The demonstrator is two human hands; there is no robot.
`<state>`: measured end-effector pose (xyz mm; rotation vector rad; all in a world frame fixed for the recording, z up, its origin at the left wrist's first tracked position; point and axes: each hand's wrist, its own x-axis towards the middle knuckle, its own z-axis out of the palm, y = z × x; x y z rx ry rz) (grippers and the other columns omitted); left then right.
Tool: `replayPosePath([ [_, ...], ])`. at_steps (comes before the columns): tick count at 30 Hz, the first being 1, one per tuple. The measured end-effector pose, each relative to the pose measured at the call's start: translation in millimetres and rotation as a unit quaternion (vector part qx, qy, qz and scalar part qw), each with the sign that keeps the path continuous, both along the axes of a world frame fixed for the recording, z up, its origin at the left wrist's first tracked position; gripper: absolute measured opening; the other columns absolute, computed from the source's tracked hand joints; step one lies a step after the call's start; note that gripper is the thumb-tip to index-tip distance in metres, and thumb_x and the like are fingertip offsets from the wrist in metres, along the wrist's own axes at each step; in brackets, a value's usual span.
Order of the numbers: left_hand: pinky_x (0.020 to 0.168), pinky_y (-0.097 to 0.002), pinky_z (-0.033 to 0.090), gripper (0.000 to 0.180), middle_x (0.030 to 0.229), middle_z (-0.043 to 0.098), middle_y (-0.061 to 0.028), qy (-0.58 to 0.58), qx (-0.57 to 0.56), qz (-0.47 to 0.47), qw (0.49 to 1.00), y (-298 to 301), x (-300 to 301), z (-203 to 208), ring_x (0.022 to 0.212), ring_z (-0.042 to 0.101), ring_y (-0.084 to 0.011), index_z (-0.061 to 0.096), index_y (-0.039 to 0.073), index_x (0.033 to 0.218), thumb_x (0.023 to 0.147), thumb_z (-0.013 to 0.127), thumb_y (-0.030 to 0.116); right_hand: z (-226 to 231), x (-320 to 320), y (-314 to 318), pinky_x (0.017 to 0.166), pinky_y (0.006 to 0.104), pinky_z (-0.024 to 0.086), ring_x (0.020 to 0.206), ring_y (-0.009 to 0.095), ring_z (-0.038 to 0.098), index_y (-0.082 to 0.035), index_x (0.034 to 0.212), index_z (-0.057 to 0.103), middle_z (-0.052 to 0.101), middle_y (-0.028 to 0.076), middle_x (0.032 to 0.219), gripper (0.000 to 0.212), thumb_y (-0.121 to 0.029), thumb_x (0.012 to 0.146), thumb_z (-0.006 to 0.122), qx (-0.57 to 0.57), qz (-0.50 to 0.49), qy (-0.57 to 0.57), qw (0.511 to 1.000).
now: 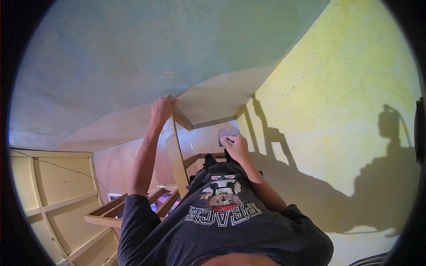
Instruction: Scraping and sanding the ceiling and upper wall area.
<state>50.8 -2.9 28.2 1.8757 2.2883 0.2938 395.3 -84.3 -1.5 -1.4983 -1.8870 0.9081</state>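
Observation:
My left hand is closed around the top end of an upright wooden post, where it meets a pale plywood panel. Further right and lower, my right hand holds a small flat greyish block pressed against a plywood board just under that panel. Both arms reach away from my dark printed T-shirt, which fills the lower middle of the head view.
A teal surface spans the top and a yellow wall with my shadow on it stands on the right. A ladder-like wooden frame lies at lower left beside a yellow panelled frame.

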Motion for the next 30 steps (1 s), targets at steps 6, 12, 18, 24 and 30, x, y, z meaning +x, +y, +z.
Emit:
replayPosePath([
  [6, 0.074, -0.0536, 0.056, 0.040, 0.093, 0.072, -0.0246, 0.015, -0.040, 0.027, 0.999, 7, 19, 14, 0.086, 0.070, -0.0449, 0.073, 0.002, 0.096, 0.096, 0.061, 0.039, -2, 2, 2, 0.062, 0.0403, 0.050, 0.067, 0.035, 0.068, 0.001, 0.096, 0.076, 0.068, 0.023, 0.075, 0.039, -0.037, 0.091, 0.069, 0.011, -0.014, -0.017, 1.000],
  [12, 0.078, -0.0531, 0.057, 0.044, 0.095, 0.072, -0.0251, 0.002, -0.084, 0.077, 0.993, 13, 22, 14, 0.092, 0.070, -0.0449, 0.074, 0.000, 0.095, 0.095, 0.062, 0.042, 7, 9, 6, 0.067, 0.0448, 0.053, 0.072, 0.040, 0.069, -0.001, 0.092, 0.078, 0.068, 0.025, 0.076, 0.043, -0.043, 0.090, 0.069, -0.051, -0.008, -0.046, 0.998],
  [18, 0.081, -0.0521, 0.056, 0.040, 0.097, 0.072, -0.0256, -0.004, -0.097, 0.082, 0.992, 23, 29, 21, 0.094, 0.071, -0.0451, 0.075, 0.000, 0.097, 0.093, 0.063, 0.038, -15, 9, 5, 0.060, 0.0448, 0.047, 0.063, 0.038, 0.063, 0.000, 0.086, 0.075, 0.063, 0.023, 0.067, 0.041, -0.040, 0.090, 0.070, 0.022, -0.044, 0.021, 0.999],
  [24, 0.085, -0.0519, 0.056, 0.043, 0.105, 0.072, -0.0255, -0.008, -0.104, 0.090, 0.990, 26, 35, 12, 0.100, 0.069, -0.0443, 0.074, -0.001, 0.101, 0.092, 0.062, 0.040, -15, 14, 3, 0.057, 0.0434, 0.045, 0.057, 0.037, 0.060, 0.003, 0.082, 0.071, 0.061, 0.023, 0.066, 0.043, -0.038, 0.091, 0.070, -0.002, -0.042, 0.011, 0.999],
  [30, 0.087, -0.0543, 0.054, 0.050, 0.104, 0.071, -0.0274, -0.044, -0.096, 0.096, 0.990, 29, 37, -6, 0.101, 0.069, -0.0444, 0.074, -0.001, 0.101, 0.094, 0.060, 0.046, -9, 17, 5, 0.064, 0.0460, 0.051, 0.070, 0.040, 0.068, -0.001, 0.088, 0.076, 0.068, 0.023, 0.073, 0.042, -0.042, 0.090, 0.069, -0.062, -0.032, -0.002, 0.998],
])
